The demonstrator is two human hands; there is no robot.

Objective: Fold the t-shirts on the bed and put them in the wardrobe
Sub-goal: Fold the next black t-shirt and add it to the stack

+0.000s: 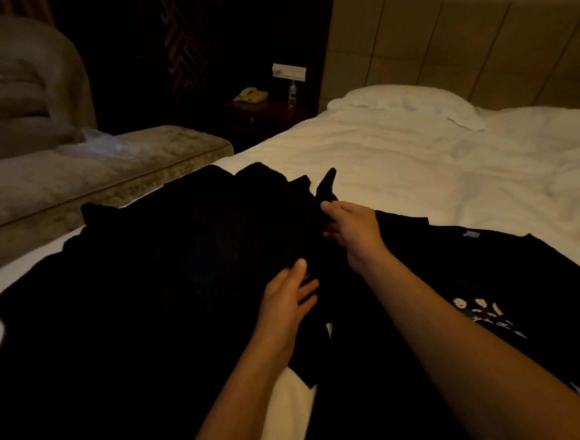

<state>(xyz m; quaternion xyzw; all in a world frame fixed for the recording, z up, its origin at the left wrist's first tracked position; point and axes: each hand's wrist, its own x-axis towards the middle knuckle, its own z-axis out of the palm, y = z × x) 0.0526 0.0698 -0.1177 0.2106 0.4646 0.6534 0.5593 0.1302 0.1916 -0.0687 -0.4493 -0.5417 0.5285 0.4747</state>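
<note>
Early stage: right hand (350,234) is pinching an edge of the black t-shirt (167,264) lying unfolded on the bed (398,155); left hand (287,296) is resting spread on it. Printed t-shirt (495,290) is waiting alongside. No wardrobe visible.

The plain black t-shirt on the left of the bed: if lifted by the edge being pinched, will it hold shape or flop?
Probably flop. The plain black t-shirt lies in soft wrinkles on the bed, and the edge the right hand pinches already stands in a limp peak. It likely drags rather than slides under the left hand.
</note>
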